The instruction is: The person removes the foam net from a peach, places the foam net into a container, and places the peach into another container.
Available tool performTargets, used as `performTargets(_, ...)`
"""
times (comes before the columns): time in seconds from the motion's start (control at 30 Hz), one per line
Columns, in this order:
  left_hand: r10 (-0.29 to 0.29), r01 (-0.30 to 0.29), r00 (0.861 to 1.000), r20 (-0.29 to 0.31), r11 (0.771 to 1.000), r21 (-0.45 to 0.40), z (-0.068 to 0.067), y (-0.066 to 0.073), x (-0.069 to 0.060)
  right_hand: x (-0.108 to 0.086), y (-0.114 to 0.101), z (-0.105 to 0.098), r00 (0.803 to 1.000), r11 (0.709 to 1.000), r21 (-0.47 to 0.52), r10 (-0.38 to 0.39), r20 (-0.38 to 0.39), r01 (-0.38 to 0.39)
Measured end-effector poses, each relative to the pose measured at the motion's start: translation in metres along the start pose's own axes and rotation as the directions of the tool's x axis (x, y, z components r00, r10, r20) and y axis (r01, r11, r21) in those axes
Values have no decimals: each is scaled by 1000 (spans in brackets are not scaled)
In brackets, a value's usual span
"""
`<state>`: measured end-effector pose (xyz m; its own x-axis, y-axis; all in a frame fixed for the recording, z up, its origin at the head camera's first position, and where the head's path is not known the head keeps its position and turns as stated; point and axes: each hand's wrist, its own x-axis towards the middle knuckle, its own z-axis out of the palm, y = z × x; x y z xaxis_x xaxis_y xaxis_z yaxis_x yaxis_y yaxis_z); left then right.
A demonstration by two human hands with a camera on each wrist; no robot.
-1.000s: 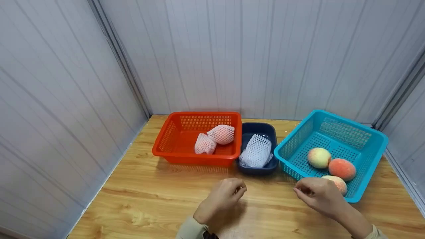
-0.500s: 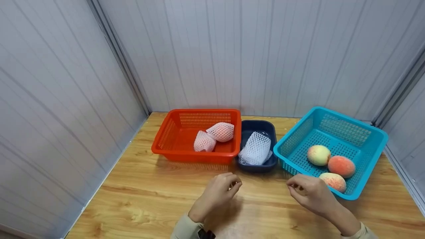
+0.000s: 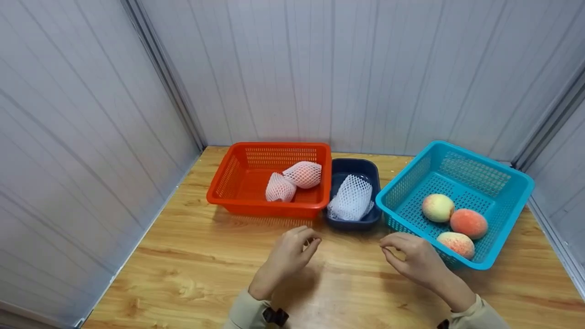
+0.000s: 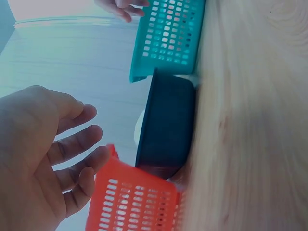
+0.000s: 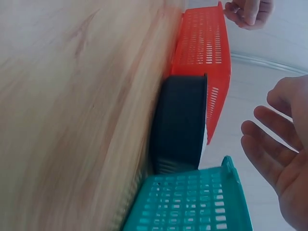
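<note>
Both hands hover over the table with loosely bent fingers and hold nothing. My left hand is in front of the red basket; its bent fingers also show in the left wrist view. My right hand is beside the near left edge of the blue basket. Two fruits in white foam nets lie in the red basket. Three bare peaches, one yellowish, one red and one mottled, rest in the blue basket. White foam nets lie in the dark tray.
The dark tray stands between the two baskets at the back of the wooden table. Grey panel walls rise behind and at both sides.
Both hands have moved left in the head view, the right one away from the blue basket's near edge, uncovering the mottled peach. The baskets appear slightly higher in view.
</note>
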<state>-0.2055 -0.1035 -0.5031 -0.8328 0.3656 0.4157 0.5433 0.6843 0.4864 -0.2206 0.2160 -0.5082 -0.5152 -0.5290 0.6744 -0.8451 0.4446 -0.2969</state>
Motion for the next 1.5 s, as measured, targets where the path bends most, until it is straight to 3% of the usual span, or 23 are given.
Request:
performTargets(0.33,-12,11,999,-33,999,-42,-13,-11,-4,18,2,22,999,996,86,-3,37,0)
performTargets(0.53,-37,36,999,-24,998,-52,-17,-12,-4,37,3,33,998,998,62,1,63,-5)
performTargets(0.77,-28,27,999,-23,999,-34,-15,-15,-4,64,8,49,998,998,41,-49,30,48)
performTargets(1.2,-94,96,992,88,995,-13,-12,-13,-5,101,21,84,994,988,-128,-81,72,90)
performTargets(1.5,-106,112,985,139,993,-32,-9,-15,-6,114,27,102,989,984,-137,-102,110,116)
